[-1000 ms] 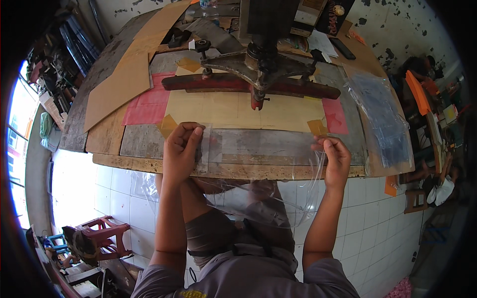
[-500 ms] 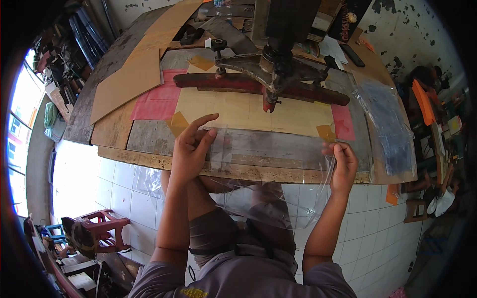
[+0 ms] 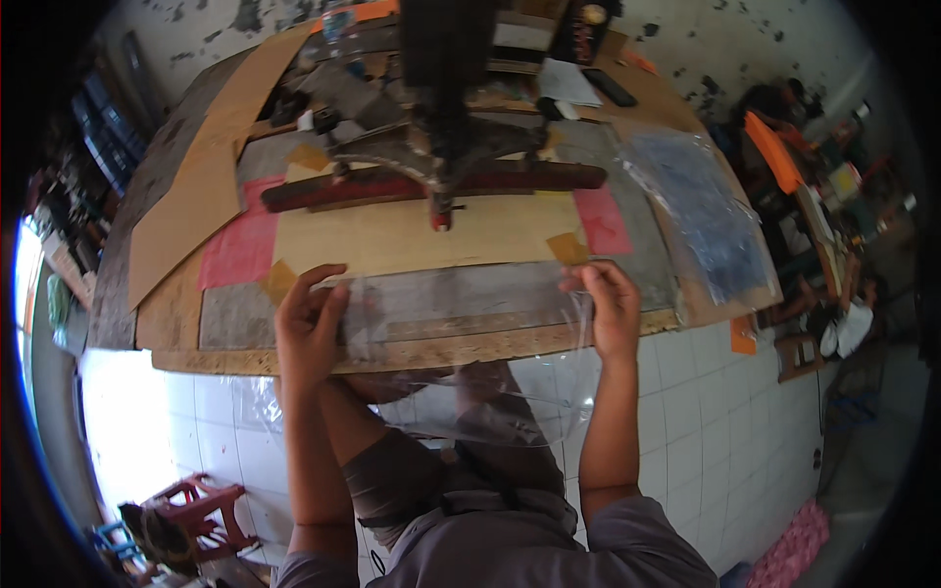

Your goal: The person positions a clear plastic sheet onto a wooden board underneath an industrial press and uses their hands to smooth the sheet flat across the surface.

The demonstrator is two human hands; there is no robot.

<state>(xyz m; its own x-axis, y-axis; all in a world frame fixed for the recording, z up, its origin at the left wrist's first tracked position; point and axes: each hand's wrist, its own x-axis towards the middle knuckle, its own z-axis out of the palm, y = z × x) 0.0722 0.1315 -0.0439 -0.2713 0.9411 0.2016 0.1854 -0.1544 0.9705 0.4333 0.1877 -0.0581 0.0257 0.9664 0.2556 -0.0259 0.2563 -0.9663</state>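
A clear plastic sheet (image 3: 470, 294) is stretched between my two hands at the table's near edge. Its lower part hangs in loose folds over my lap. My left hand (image 3: 306, 328) has thumb and index finger curled at the sheet's left end. With a pinch, my right hand (image 3: 613, 309) holds the sheet's right end. Just beyond lies a pale yellow panel (image 3: 412, 235), with brown tape (image 3: 567, 248) at its corners and pink pieces (image 3: 601, 220) at its sides. Above the panel spans a worn red press bar (image 3: 529, 178) on a dark metal frame (image 3: 392, 149).
Cardboard (image 3: 186, 225) lies along the table's left side. A stack of clear plastic sheets (image 3: 701, 216) rests on the right. Papers (image 3: 569, 83) and a black phone (image 3: 610, 88) are at the back. Another person (image 3: 848, 318) is at far right; a red stool (image 3: 211, 510) stands lower left.
The head view has swung to the right, so the table appears farther left. My left thumb and index finger have come closer together. The plastic sheet stays stretched between both hands.
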